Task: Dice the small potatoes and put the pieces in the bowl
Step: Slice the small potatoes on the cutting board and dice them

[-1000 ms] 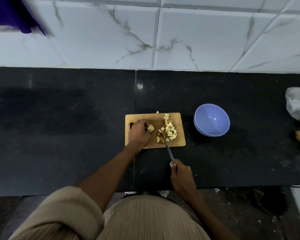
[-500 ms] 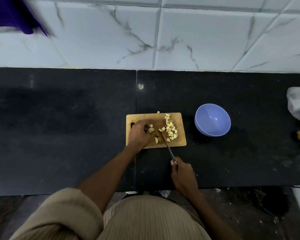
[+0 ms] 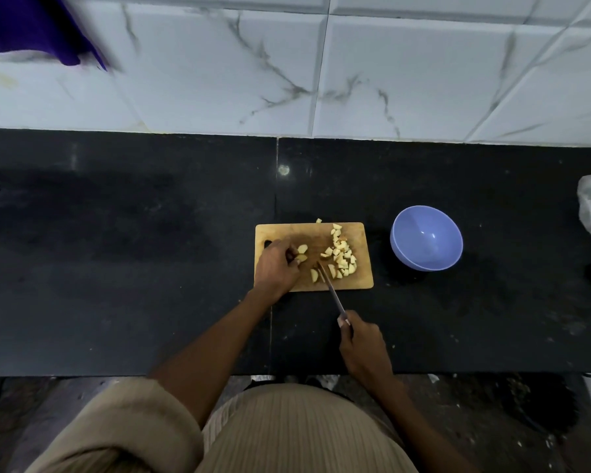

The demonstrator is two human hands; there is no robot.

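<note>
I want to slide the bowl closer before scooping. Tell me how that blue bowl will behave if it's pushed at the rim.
The blue bowl looks empty and thin-walled, so probably light and easy to shift. Its round sides narrow toward the base, so a push at the rim may tip it rather than slide it. The black countertop looks smooth, so a low push should glide.

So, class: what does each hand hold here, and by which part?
Right hand grips the knife by its handle. Left hand pinches a potato piece at its end, on the cutting board.
</note>
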